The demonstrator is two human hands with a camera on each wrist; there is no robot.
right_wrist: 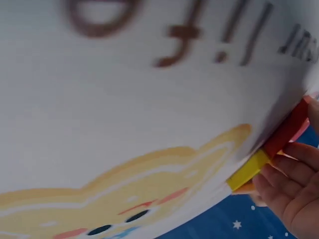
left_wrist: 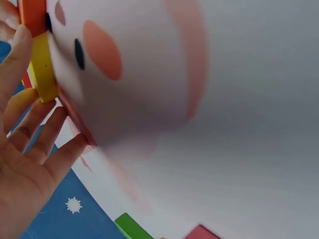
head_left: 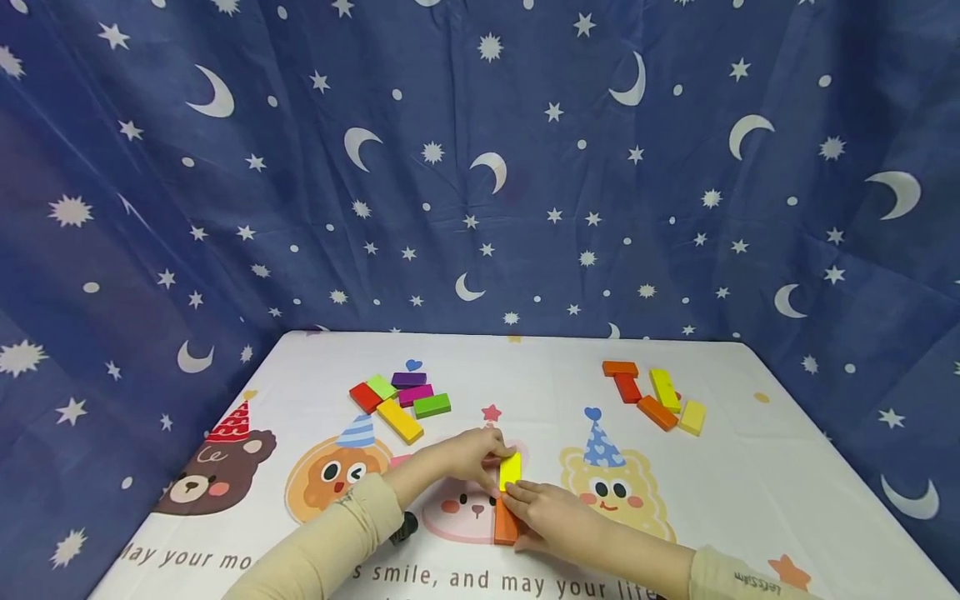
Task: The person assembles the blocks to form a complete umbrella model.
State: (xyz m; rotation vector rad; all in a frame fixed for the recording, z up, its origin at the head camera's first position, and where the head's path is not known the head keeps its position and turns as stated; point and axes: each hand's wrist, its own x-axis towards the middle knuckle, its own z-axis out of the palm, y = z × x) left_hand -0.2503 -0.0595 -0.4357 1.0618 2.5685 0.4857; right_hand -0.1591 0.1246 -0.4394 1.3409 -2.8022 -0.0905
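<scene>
A yellow block [head_left: 510,472] and an orange block [head_left: 505,523] lie end to end on the white cloth, the yellow one farther from me. My left hand [head_left: 474,457] holds the yellow block, index finger at its far end and thumb near the joint; the left wrist view shows this yellow block [left_wrist: 44,69] too. From the right, my right hand [head_left: 558,515] grips the orange block, fingertips at the joint and thumb by the near end. In the right wrist view that block [right_wrist: 289,127] looks redder. Parts of both blocks are hidden behind fingers.
Several coloured blocks, among them a green block [head_left: 432,406] and a purple block [head_left: 408,380], lie at the back left. Another group with a red block [head_left: 627,388] lies at the back right. A small dark object [head_left: 405,528] sits beside my left sleeve. A blue curtain [head_left: 480,167] hangs behind.
</scene>
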